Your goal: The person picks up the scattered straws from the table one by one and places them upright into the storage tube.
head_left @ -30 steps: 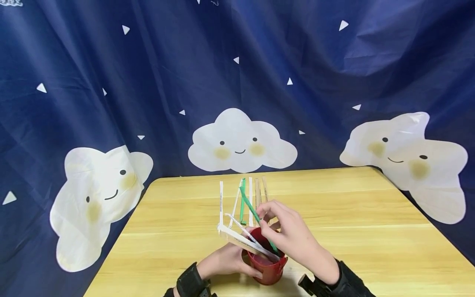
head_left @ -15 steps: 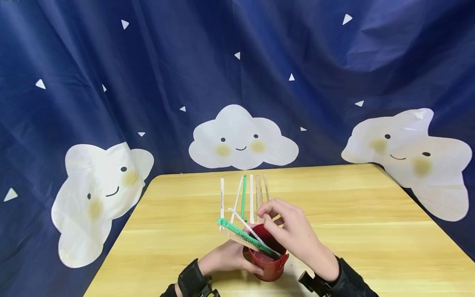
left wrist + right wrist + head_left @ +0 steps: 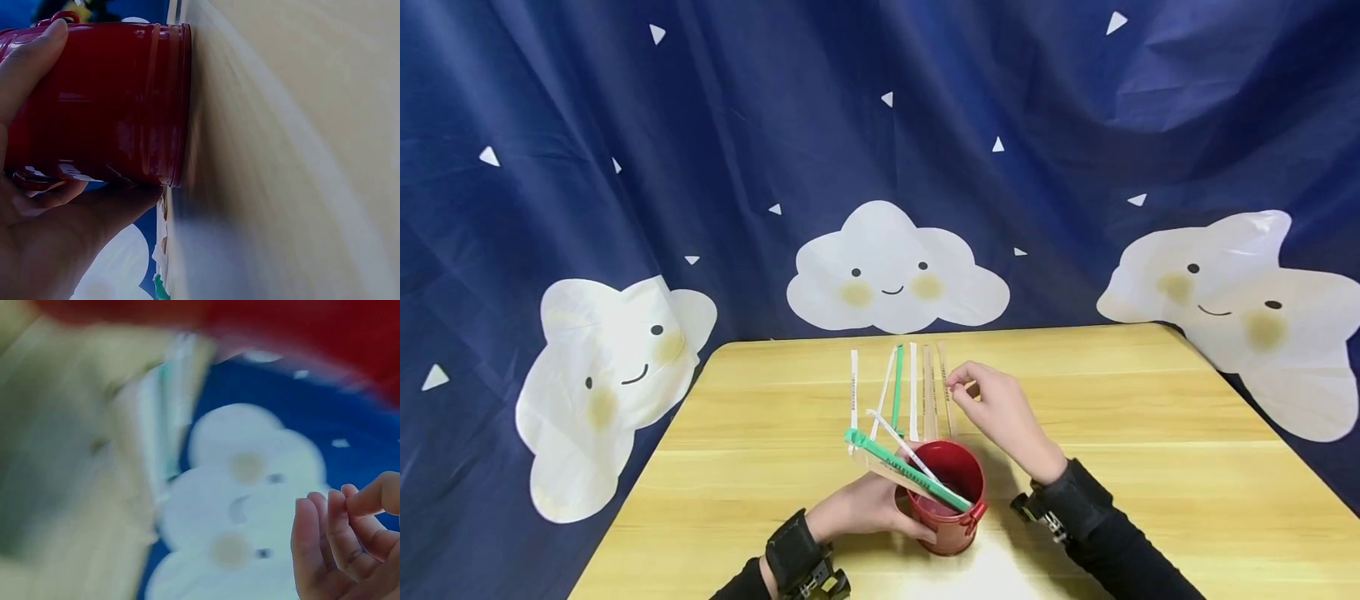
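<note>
My left hand grips a small red bucket on the table, thumb on its near side; the left wrist view shows the hand wrapped round the bucket's wall. A green wrapped straw leans out of the bucket to the left, over a tan wrapped straw. A thin white straw leans there too. Past the bucket, my right hand hovers beside the rightmost tan straw on the table. Its fingers are loosely bent, with nothing visible between them.
Several wrapped straws lie roughly side by side beyond the bucket, among them a white one, a green one and a tan one. The wooden table ends at a blue curtain with cloud shapes.
The right hand let go of the green straw, which now leans left in the bucket. It then moved away from the bucket towards the straws on the table. The left hand kept its grip.
</note>
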Demonstrator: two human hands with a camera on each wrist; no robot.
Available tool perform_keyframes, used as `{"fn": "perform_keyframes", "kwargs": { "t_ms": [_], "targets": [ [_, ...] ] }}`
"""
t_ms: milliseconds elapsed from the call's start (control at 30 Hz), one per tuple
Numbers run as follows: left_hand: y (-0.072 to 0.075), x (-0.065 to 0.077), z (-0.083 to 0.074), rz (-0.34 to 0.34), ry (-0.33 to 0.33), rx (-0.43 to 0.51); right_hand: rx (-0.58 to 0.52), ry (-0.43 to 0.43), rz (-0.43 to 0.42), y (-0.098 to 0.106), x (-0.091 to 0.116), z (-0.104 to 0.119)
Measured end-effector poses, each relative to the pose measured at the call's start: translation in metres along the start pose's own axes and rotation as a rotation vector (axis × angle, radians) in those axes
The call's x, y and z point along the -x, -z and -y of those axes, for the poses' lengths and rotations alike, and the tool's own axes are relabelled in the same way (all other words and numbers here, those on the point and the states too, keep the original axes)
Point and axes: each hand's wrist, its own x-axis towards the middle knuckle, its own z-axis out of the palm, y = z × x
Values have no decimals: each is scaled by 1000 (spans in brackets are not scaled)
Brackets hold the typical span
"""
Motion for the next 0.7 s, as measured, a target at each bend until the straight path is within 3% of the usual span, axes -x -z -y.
{"fn": "perform_keyframes", "kwargs": {
  "t_ms": [167, 300, 500, 700],
  "targets": [
    [0, 2, -1, -11, 41, 18, 122, -38, 134, -27, -16, -35],
    [-2, 5, -1, -25, 81, 31, 169, -136, 246, -45, -25, -51],
    [-4, 5, -1, -28, 76, 77, 238, -277, 294, -61, -41, -62],
    [-2, 3, -5, -21, 70, 54, 276, -380, 331, -69, -58, -72]
  ]
}}
